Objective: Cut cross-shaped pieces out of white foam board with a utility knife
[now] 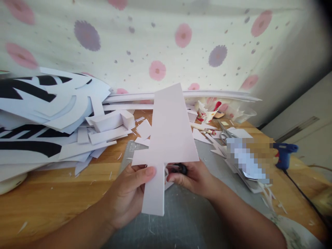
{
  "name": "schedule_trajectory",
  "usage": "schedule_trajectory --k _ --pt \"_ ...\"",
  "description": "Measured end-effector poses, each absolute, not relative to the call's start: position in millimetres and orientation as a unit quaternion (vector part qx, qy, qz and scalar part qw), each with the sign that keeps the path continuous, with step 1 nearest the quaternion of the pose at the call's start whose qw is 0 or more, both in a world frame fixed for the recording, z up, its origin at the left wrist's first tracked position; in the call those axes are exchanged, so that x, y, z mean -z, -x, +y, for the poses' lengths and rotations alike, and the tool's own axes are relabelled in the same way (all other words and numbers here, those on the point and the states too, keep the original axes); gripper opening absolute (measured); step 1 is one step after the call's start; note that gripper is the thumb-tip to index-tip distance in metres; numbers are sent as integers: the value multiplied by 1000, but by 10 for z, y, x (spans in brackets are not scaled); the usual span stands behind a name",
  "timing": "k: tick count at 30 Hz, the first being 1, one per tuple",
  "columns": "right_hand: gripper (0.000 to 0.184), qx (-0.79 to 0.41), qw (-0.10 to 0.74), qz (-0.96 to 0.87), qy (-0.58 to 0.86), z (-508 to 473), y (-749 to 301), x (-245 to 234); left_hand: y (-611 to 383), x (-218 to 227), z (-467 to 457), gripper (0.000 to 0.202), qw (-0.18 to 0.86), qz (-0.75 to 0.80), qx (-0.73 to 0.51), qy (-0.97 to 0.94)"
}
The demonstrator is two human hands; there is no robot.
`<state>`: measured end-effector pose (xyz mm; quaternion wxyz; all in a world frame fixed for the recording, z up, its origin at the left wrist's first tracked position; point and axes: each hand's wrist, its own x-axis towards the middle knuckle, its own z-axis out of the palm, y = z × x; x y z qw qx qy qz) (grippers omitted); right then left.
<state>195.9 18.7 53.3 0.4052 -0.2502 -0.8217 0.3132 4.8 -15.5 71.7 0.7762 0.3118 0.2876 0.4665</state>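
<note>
A white foam board piece (pixel 169 128) with a narrow tab at its near end is held up above the cutting mat. My left hand (pixel 129 193) is closed on it, thumb on the upper face beside the tab and fingers underneath. Under the board's near right edge, my right hand (pixel 194 178) is closed around black-handled scissors (pixel 180 168). Their metal part shows near the inner corner beside the tab, but the board and the hand hide most of them.
A grey cutting mat (pixel 181 221) lies on the wooden table (pixel 64 193). White and black cut boards (pixel 64 107) pile up at left. Silver scissors (pixel 227 135), a paper cup (pixel 206 114), a pixelated object (pixel 246 159) and a corded blue glue gun (pixel 284 154) are at right.
</note>
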Motion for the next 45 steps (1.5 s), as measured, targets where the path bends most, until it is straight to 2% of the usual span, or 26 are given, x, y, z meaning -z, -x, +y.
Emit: schedule_trajectory --k 5,12,18,22,26,29,33,36,40,45 --pt "22 -255 435 -831 235 206 -1924 -510 -54 -698 -167 25 791 281 -452 -301" --pt "22 -200 397 -861 244 208 -1912 -482 -55 -679 -175 28 813 262 -433 -286" --pt "19 -203 407 -865 212 173 -1902 -537 -59 -693 -202 31 813 266 -432 -284" --pt "9 -258 437 -835 214 138 -1969 -532 -37 -696 -150 28 778 273 -470 -315" --pt "33 -429 543 -674 259 157 -1974 -446 56 -627 -35 25 678 333 -535 -378" --pt "40 -515 607 -502 336 203 -1897 -411 115 -621 6 29 615 378 -549 -421" --pt "47 -555 613 -398 399 240 -1823 -454 138 -690 1 31 599 402 -504 -475" --pt "44 -585 602 -371 398 241 -1823 -492 144 -692 15 27 603 412 -477 -489" --pt "38 -563 640 -346 392 233 -1820 -481 124 -638 52 30 643 393 -521 -400" --pt "39 -538 656 -340 406 209 -1772 -430 57 -615 62 31 647 411 -562 -311"
